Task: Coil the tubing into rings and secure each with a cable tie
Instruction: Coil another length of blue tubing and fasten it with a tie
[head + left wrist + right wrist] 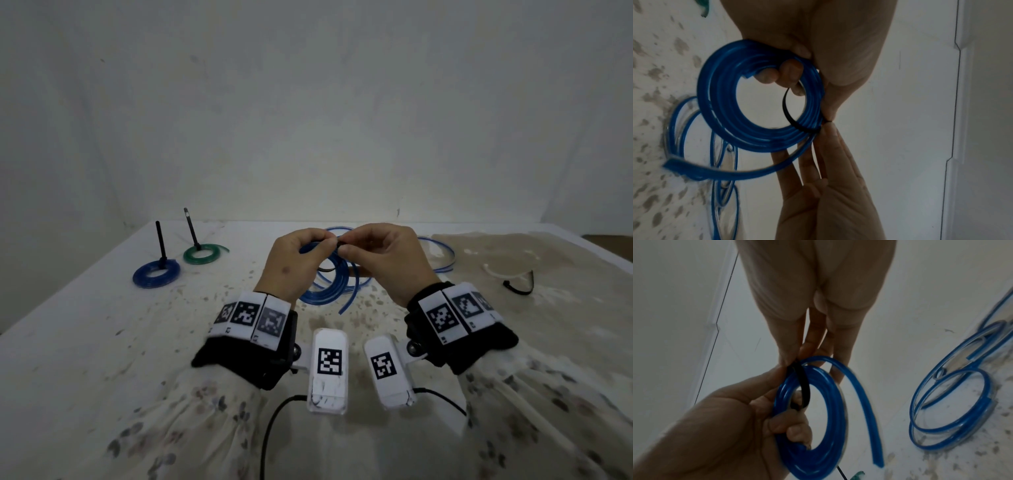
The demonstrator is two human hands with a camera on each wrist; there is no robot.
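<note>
A coil of blue tubing (330,279) hangs above the middle of the table, its loose end (875,443) trailing down. My left hand (308,253) grips the coil, with fingers (789,69) curled through its hole. A black cable tie (787,112) is looped around the coil's strands. My right hand (363,250) pinches the tie (804,391) at the coil's top edge between thumb and fingertips (793,360). The tie's head is hidden between the fingers of both hands.
A tied blue ring (156,274) and a tied green ring (202,255) lie at the back left, tie tails sticking up. Loose blue tubing (443,257) lies behind my hands. A white tie (501,274) and a black tie (520,289) lie on the right.
</note>
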